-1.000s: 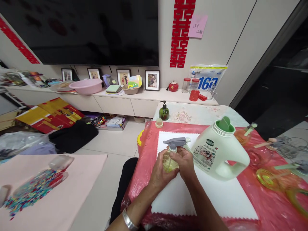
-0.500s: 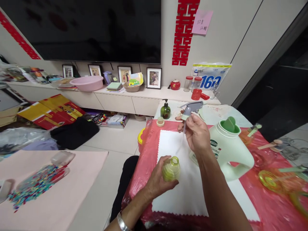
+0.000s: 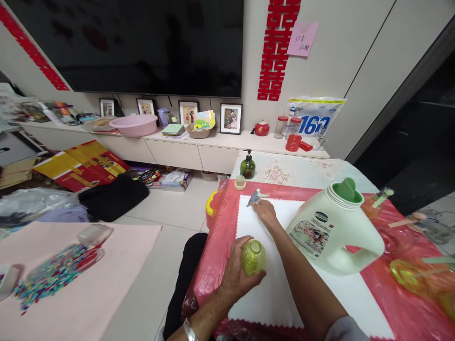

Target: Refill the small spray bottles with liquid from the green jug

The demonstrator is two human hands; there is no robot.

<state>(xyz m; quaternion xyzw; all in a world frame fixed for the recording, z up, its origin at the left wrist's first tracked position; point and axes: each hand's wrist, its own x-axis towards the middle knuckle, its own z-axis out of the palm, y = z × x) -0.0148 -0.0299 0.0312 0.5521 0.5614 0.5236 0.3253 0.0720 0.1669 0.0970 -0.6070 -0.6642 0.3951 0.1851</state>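
Note:
My left hand (image 3: 236,270) is wrapped round a yellow-green ribbed bottle (image 3: 254,259), above the white cloth (image 3: 270,293); its mouth faces up with no sprayer on it. Farther off, my right hand (image 3: 266,212) is at the far left part of the cloth, its fingers closed on a grey and white trigger sprayer (image 3: 256,196). The sprayer lies low against the cloth, and its tube is hidden. A big pale green jug (image 3: 334,237) with a green cap-like piece (image 3: 345,189) in its mouth stands right of my right forearm.
A small cream cap (image 3: 240,183) and a dark green pump bottle (image 3: 248,166) stand beyond the cloth. Red plastic sheeting (image 3: 209,265) covers the table. On the right are a yellow lid-like disc (image 3: 405,273) and other sprayer parts. Beads (image 3: 53,274) lie on a pink table.
My right hand has carried the sprayer from above the bottle forward, left and down to the cloth. My left hand still holds the bottle in about the same place.

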